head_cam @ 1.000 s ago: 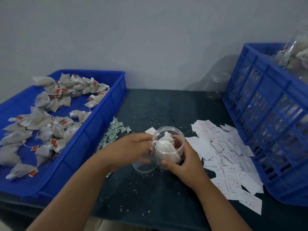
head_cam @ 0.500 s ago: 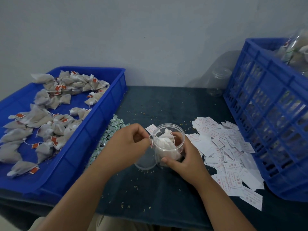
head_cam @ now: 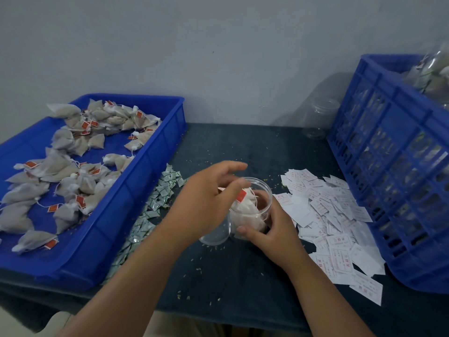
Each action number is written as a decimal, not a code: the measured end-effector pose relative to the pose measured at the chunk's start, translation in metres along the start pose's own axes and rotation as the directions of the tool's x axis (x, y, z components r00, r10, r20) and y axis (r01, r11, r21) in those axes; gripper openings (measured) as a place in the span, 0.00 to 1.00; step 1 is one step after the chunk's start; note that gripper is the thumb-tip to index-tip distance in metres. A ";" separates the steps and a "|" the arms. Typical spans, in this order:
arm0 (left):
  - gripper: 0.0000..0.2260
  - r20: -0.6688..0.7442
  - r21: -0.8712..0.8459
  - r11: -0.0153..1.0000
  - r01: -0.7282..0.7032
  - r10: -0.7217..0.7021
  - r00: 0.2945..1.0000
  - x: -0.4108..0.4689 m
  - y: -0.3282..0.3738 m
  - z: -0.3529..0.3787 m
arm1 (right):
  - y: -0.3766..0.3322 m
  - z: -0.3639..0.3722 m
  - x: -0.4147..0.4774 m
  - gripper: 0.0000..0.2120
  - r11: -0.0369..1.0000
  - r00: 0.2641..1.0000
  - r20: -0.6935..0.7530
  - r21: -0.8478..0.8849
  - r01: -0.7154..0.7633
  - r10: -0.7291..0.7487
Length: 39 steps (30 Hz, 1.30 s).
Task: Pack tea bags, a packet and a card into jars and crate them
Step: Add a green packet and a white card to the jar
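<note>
So the clear jar point(head_cam: 261, 190) sits mid-table point(head_cam: 238, 278) with white tea bags point(head_cam: 245, 211) stuffed inside; right hand point(head_cam: 273, 231) wraps it from 4 o'clock, thumb across the front; left hand point(head_cam: 209, 198) hangs over the mouth from 9 o'clock, fingers loose and spread, holding nothing I can see, thumb right by a red tag point(head_cam: 240, 196). Clear lid point(head_cam: 215, 237) at 7 o'clock, touching the jar; green packets point(head_cam: 155, 203) at 9, blue tray point(head_cam: 126, 215) of loose tea bags point(head_cam: 60, 166) beyond; cards point(head_cam: 328, 215) at 3; blue crate point(head_cam: 388, 166) past them.
</note>
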<state>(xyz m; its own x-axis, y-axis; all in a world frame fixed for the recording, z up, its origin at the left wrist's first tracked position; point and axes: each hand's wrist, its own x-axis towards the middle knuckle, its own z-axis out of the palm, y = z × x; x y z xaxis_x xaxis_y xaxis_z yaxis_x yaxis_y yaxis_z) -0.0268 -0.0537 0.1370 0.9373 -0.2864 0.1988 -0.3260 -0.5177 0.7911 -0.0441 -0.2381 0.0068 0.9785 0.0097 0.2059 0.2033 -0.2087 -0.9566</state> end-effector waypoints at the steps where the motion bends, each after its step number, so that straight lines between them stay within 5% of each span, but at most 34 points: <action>1: 0.14 0.035 0.042 0.999 -0.007 0.005 0.999 0.001 0.000 0.000 | 0.000 0.000 0.000 0.37 1.000 1.000 0.003 0.002 0.002 -0.002; 6: 0.16 0.051 -0.105 0.993 0.049 -0.043 0.998 0.005 -0.011 -0.012 | 0.002 -0.001 0.000 0.40 1.000 1.000 0.007 -0.009 0.006 -0.006; 9: 0.14 -0.062 -0.196 0.978 0.067 -0.081 0.995 0.010 -0.033 -0.020 | 0.003 0.000 0.000 0.40 1.000 1.000 0.011 -0.015 0.006 -0.006; 12: 0.11 -0.113 0.177 0.960 0.219 -0.201 0.973 0.020 -0.077 -0.026 | 0.003 0.000 0.000 0.41 1.000 1.000 0.006 -0.006 0.011 -0.011; 14: 0.13 -0.049 0.537 0.800 0.268 -0.288 0.957 0.021 -0.112 -0.022 | 0.001 -0.001 0.000 0.41 1.000 1.000 -0.001 0.008 0.012 -0.012; 16: 0.12 -0.042 0.658 0.719 0.223 -0.260 0.965 0.017 -0.139 -0.014 | -0.001 -0.001 0.000 0.40 1.000 1.000 -0.009 0.017 0.012 -0.011; 20: 0.06 -0.177 0.569 0.801 0.186 -0.102 0.979 0.013 -0.161 -0.006 | -0.004 0.000 0.000 0.38 0.999 1.000 -0.016 0.026 0.020 -0.020; 24: 0.02 -0.266 0.429 0.877 0.214 -0.104 0.958 0.009 -0.155 -0.005 | -0.005 0.000 0.001 0.36 0.999 1.000 -0.011 0.038 0.030 -0.029; 29: 0.04 -0.389 0.025 0.983 0.180 -0.157 0.908 0.007 -0.099 -0.016 | -0.002 0.001 0.002 0.33 0.999 1.000 -0.009 0.013 0.029 -0.029; 34: 0.05 -0.174 -0.077 0.995 -0.066 0.052 0.983 -0.002 -0.022 -0.022 | 0.002 0.000 0.002 0.38 0.999 0.999 -0.002 0.009 0.039 -0.039; 39: 0.11 0.160 0.266 0.964 0.005 -0.049 0.986 0.004 -0.008 -0.002 | 0.002 0.000 -0.001 0.40 0.996 0.996 0.006 -0.011 0.087 -0.087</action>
<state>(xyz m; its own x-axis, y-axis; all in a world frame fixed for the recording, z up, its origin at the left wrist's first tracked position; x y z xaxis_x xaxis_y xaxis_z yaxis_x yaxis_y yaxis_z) -0.0200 -0.0487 0.1328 0.9204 -0.3857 0.0646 -0.3424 -0.7151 0.6094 -0.0444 -0.2390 0.0043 0.9574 0.0337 0.2868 0.2871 -0.2181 -0.9327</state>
